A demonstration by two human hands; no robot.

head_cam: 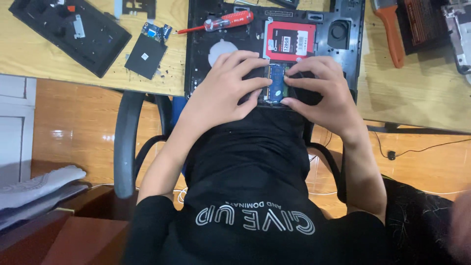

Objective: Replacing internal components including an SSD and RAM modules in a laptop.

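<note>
Pale wooden desk [422,98] runs across the top of the view, with a glossy orange-brown floor [78,118] below it and the dark frame of an office chair [126,142] showing beside the person's black shirt. An opened black laptop base [343,59] lies on the desk right at its near edge, its insides exposed.

Both hands rest on that base, close together. The left hand [223,91] lies with its fingers spread and stretched toward the middle, fingertips touching the left edge of a small blue memory module [277,82] seated in its slot. The right hand [321,91] comes in from the other side, its fingers curled, thumb and forefinger pressing at the module's right edge. So the module sits between the two sets of fingertips, pinched from both sides, near the front edge of the laptop base and just below a red-labelled flat drive [290,41].

A round pale patch [219,50] shows on the base above the left hand, and a round black speaker or fan opening [338,32] sits at the upper right corner of the base.

A red-handled screwdriver [223,22] lies across the base's top left corner. To the left on the desk lie a small dark square board [145,55] and a larger black panel [68,32]. To the right lies an orange-handled tool [392,34].
</note>
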